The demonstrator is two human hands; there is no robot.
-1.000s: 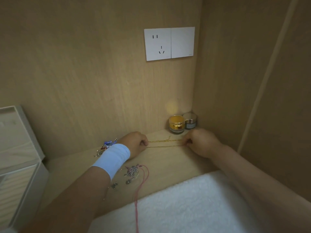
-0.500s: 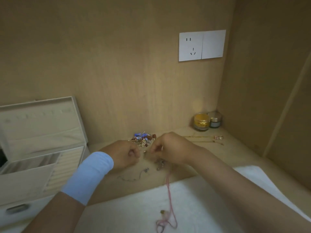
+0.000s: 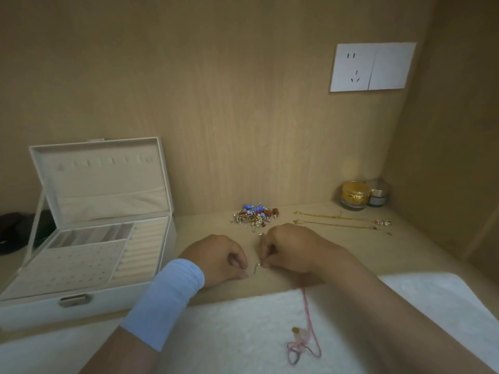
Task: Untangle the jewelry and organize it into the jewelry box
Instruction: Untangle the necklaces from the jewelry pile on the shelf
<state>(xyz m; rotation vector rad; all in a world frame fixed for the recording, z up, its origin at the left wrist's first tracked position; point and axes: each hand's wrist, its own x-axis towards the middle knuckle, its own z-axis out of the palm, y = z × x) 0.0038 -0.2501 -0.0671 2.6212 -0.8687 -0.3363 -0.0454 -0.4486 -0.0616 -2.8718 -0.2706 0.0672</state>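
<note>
item under inspection: a thin silver piece (image 3: 256,268), short and bent, on the near middle of the shelf (image 3: 405,252), between my two hands. its long axis runs far to near, and the lower end leans a little left. my right hand (image 3: 293,249) has thumb and forefinger clamped on its upper end. my left hand (image 3: 217,259) lies just left of it with the fingers curled in and the tips just beside the lower end; i cannot tell whether they pinch it. judgement: the right hand has control, the left is better placed to take the free end, and any pull should follow that axis, gently.

a red cord (image 3: 305,295) leaves from under my right hand and runs nearward onto the white towel (image 3: 216,333), ending in a knotted loop. the hand hides whether it joins the piece.

beyond the hands lies a loose pile (image 3: 255,215) of beads and rings. to its right are two gold chains (image 3: 334,222), laid straight left to right. the jewelry box (image 3: 116,302) stands open well to the left, on my left hand's side.

room: a wood panel wall, two jars (image 3: 355,195) in the far right corner, and a socket plate (image 3: 372,67) above them.
</note>
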